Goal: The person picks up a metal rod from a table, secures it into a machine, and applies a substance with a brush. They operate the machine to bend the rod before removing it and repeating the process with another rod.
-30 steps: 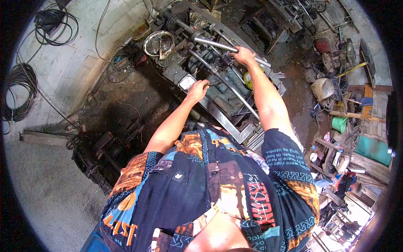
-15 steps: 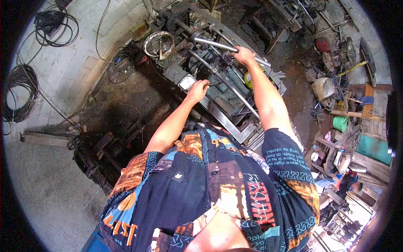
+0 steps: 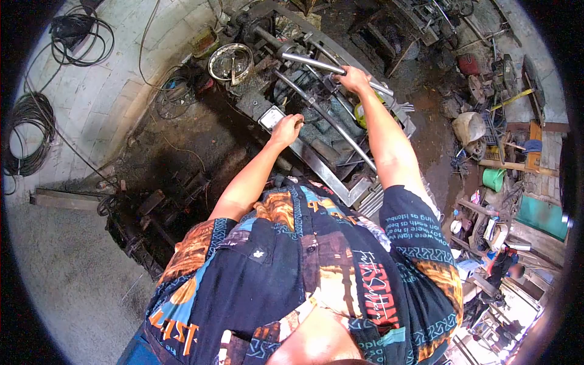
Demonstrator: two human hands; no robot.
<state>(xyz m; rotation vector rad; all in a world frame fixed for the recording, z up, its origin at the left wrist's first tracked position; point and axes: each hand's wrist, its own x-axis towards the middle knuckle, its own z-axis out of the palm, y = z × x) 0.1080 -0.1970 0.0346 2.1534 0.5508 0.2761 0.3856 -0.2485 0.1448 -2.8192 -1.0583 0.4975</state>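
My right hand [image 3: 354,80] is closed round a shiny metal bar [image 3: 313,62] near the upper middle of the view. A long metal rod [image 3: 337,129] runs diagonally across the machine between my two hands. My left hand [image 3: 286,129] has its fingers curled beside a white-faced plate [image 3: 272,117] at the machine's near edge; what lies within those fingers is too small to make out. Below the rod, a metal rail [image 3: 320,168] forms the machine's near side.
A round pan [image 3: 230,64] sits at the machine's upper left. Coiled cables [image 3: 30,135] hang on the left wall. A green bucket [image 3: 493,179], a pale sack [image 3: 468,128] and mixed scrap lie at the right. A person [image 3: 516,271] shows at the lower right.
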